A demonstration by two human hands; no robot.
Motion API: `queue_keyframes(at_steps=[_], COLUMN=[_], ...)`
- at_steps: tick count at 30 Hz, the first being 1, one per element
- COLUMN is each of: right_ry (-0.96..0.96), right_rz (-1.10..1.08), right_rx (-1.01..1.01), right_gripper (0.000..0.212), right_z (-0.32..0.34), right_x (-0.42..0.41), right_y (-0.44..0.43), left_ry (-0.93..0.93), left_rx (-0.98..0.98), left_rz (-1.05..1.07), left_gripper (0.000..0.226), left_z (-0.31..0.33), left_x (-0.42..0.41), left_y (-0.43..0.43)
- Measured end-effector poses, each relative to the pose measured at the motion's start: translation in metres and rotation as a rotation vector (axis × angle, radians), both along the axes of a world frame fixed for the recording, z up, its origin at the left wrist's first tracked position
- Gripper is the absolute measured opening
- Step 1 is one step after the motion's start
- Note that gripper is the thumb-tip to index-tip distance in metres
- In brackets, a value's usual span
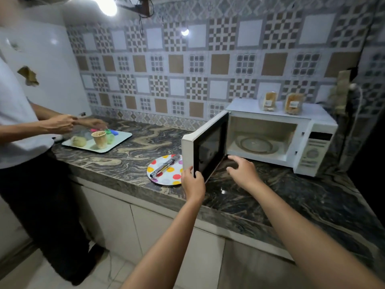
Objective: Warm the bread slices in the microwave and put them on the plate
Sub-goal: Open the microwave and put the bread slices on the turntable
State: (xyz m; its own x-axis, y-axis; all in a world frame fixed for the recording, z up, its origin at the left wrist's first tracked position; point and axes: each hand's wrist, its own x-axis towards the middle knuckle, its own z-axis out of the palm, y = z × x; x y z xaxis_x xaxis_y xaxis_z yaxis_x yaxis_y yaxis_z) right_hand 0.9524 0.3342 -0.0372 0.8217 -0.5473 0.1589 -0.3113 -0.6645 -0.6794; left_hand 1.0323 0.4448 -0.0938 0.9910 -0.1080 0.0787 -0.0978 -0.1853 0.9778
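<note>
Atop the white microwave [313,142] stand two clear bread bags [270,101].

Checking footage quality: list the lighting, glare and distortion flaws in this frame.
Head view: the bulb blows out the top left and mirrors as glare on the wall tiles; the corner right of the microwave sinks into shadow; the wide lens bows the countertop; overall soft.

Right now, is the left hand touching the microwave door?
Touching. The head view shows the left hand gripping the lower free corner of the open microwave door, with thumb and fingers on either side of its edge.
</note>
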Motion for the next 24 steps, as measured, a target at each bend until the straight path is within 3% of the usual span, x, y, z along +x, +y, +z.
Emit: queue_keyframes(at_steps=[12, 21, 24], right_ry=[-0.015, -0.138, -0.173], right_rz=[-0.316, -0.430, -0.447], right_rx=[0.031, -0.026, -0.003], right_gripper=[0.042, 0.042, 0.041], right_z=[0.020, 0.070, 0.090], right_x=[-0.085, -0.020, 0.019], right_y=[-0.112, -0.228, -0.266], left_ry=[-0.055, -0.116, -0.146], left_rx=[-0.097, -0.123, -0.045], left_rz=[-0.280, -0.475, -0.504], left_gripper=[0.047, 0.048, 0.049], left_z=[0.043, 0.110, 0.130], left_x=[-0.056, 0.052, 0.101], left_y=[-0.125, -0.261, -0.302])
